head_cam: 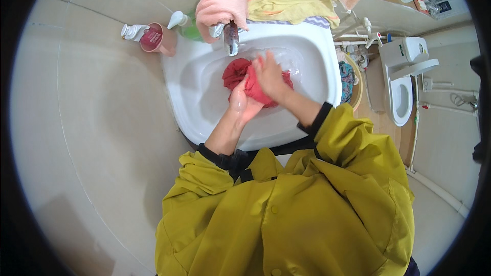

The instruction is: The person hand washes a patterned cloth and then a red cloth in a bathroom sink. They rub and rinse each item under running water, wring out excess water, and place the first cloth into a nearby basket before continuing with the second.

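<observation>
A wet red cloth (255, 84) lies bunched in the basin of a white ceramic sink (184, 96). Its folded left part (236, 72) bulges out beside my hands. My left hand (245, 101) cups the cloth from below, palm up, with the thumb along its edge. Over the top, my right hand (271, 78) bears on the same cloth; its fingers are blurred and a bit of red shows among them. Shallow sudsy water (297, 63) surrounds the cloth. Just beyond stands the chrome faucet (231, 40), its spout pointing toward me.
A pink towel (222, 4) drapes over the faucet, next to a green pump bottle (190, 28). Left of it, a pink cup (167, 42) holds a pump bottle (149, 37). Yellow cloth (289, 4) covers the back ledge. Rightward are a laundry basin (358, 84) and a toilet (401, 99).
</observation>
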A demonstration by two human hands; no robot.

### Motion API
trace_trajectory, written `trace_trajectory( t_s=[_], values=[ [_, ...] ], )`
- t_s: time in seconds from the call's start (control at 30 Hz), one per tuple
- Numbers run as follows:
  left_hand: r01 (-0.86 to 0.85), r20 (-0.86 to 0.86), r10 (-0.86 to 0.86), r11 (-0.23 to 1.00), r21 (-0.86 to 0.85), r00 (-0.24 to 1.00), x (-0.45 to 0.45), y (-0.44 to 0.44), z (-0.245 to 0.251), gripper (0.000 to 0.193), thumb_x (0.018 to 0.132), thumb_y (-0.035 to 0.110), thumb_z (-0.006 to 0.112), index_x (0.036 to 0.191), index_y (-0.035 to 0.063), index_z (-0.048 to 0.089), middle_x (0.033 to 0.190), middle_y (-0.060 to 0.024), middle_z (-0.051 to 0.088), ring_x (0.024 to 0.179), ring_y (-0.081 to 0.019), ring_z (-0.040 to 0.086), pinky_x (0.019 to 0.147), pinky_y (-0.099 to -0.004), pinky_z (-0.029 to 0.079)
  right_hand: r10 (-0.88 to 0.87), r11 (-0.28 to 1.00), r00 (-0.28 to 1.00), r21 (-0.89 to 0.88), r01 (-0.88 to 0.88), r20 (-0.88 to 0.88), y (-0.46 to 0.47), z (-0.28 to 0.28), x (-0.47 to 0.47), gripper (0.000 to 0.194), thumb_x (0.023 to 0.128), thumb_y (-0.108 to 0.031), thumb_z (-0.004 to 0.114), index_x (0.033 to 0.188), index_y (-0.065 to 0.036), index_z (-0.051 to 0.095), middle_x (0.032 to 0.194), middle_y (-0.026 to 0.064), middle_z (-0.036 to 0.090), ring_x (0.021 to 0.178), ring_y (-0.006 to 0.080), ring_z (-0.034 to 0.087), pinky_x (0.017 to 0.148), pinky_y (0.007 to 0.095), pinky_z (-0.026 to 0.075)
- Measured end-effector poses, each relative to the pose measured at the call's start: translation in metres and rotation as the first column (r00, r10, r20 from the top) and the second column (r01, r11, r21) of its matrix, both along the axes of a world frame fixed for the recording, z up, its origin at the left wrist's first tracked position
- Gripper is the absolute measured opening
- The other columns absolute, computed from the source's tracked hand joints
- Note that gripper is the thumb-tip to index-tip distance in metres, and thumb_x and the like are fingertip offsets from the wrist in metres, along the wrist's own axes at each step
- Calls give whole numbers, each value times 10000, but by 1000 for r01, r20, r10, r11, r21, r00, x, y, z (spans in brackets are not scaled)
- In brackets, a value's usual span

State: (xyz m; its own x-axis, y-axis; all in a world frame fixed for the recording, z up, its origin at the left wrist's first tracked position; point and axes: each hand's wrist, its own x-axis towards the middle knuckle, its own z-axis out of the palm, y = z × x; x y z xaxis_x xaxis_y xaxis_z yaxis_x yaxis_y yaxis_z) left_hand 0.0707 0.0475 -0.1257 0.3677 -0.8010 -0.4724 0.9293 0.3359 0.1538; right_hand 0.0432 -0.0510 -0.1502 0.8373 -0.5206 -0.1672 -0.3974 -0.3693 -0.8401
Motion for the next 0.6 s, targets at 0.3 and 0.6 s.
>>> trace_trajectory(
  t_s=[0.3, 0.6],
  values=[
    [25, 54, -28, 999, 42, 998, 0, 0, 2, 427, 943, 367, 347, 1291, 125, 402, 1318, -71, 430, 1215, -223, 399, 1037, -393, 285, -50, 995, 992, -92, 39, -113, -8, 21, 6, 413, 914, -272, 382, 1203, 16, 445, 1271, 239, 373, 1158, 403, 380, 947, 560, 285],
    [34, 31, -36, 997, 62, 999, 4, 6, 0, 484, 930, 411, 365, 1319, 123, 369, 1357, -75, 385, 1245, -230, 367, 1026, -423, 296, 77, 995, 997, -71, -75, 29, 8, 9, -5, 519, 912, -359, 374, 1274, 12, 396, 1379, 235, 266, 1254, 405, 294, 1007, 581, 205]
  ],
)
